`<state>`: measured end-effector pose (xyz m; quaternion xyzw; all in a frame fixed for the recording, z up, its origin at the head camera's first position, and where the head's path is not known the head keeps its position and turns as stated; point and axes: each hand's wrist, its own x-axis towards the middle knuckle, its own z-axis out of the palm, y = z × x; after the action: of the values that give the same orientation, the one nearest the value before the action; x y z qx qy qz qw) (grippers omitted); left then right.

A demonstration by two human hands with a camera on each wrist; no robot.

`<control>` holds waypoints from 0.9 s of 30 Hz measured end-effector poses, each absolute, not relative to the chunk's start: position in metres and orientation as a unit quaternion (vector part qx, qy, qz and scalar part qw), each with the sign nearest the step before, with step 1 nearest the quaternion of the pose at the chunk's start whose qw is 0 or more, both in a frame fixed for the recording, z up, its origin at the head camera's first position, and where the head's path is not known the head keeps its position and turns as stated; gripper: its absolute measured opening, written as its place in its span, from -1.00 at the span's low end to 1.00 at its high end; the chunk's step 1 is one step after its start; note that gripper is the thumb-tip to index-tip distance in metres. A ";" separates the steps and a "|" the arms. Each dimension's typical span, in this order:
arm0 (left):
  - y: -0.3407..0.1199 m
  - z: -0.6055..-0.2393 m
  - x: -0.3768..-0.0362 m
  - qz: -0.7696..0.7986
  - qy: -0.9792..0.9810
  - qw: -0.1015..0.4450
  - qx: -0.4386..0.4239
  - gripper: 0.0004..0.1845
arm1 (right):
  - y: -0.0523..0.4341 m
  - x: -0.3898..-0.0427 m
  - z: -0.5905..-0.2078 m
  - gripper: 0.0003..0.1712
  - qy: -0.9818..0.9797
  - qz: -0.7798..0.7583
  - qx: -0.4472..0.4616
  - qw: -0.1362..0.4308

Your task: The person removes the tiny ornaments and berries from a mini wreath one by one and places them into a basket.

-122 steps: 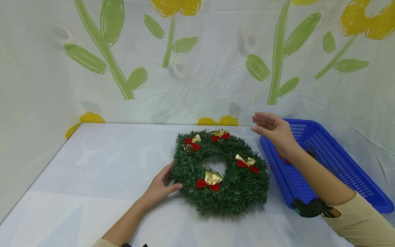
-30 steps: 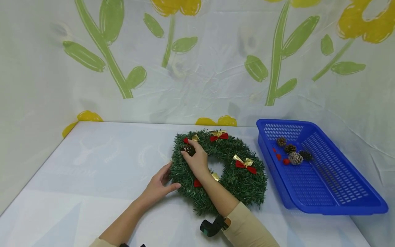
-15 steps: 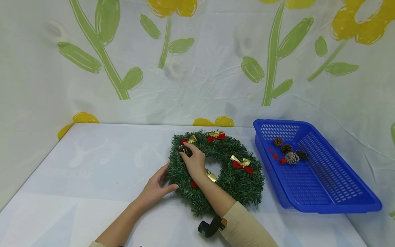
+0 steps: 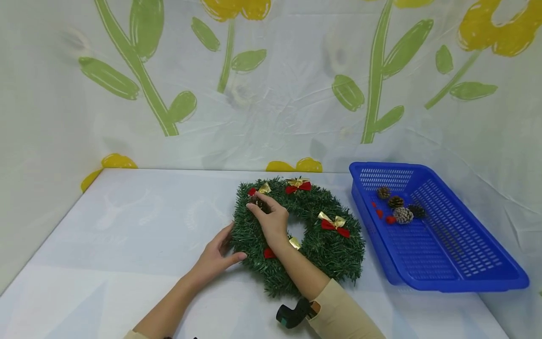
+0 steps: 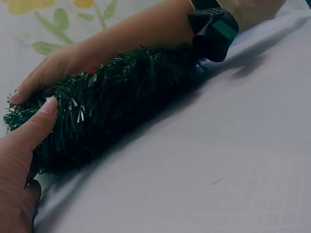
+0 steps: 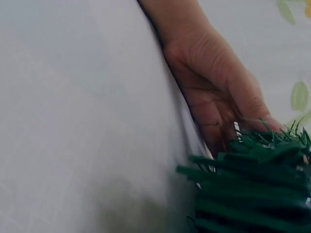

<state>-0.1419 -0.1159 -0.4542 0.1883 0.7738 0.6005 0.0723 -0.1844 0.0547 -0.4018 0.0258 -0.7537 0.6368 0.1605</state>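
A green wreath lies flat on the white bench, left of a blue basket. The left hand steadies the wreath's near-left rim, thumb pressed against the needles and fingers fairly straight, holding nothing. The right hand reaches over the wreath, its fingertips pinching a pine cone at the wreath's far-left part, just below a red-and-gold bow. The step in hand looks like seating that cone into the needles; whether it is fixed yet is hard to tell, since the fingers cover it. The next move would call for easing the pinch off without tugging the cone loose. Four bows show on the wreath, one half hidden under the right wrist. Four cones lie in the basket, with roughly three small red pieces.
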 end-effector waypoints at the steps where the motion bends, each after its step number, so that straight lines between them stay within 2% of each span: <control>1: -0.116 -0.454 -0.142 0.600 0.774 0.073 0.188 -0.10 | 0.055 -0.184 -0.401 -0.48 -0.753 0.637 0.026 0.161; 6: -0.115 -0.455 -0.142 0.599 0.776 0.077 0.183 -0.10 | 0.056 -0.181 -0.396 -0.50 -0.745 0.647 0.027 0.160; 14: -0.116 -0.455 -0.142 0.596 0.778 0.071 0.186 -0.10 | 0.061 -0.174 -0.381 -0.57 -0.735 0.648 0.079 0.182; 21: -0.116 -0.454 -0.142 0.599 0.775 0.067 0.190 -0.11 | 0.067 -0.167 -0.372 -0.59 -0.753 0.639 0.062 0.145; 27: -0.116 -0.454 -0.141 0.601 0.773 0.066 0.191 -0.10 | 0.072 -0.155 -0.360 -0.58 -0.761 0.635 0.083 0.109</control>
<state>-0.1415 -0.1160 -0.4545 0.1913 0.7734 0.6007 0.0663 -0.1547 0.0724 -0.3605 0.0826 -0.7606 0.6346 0.1093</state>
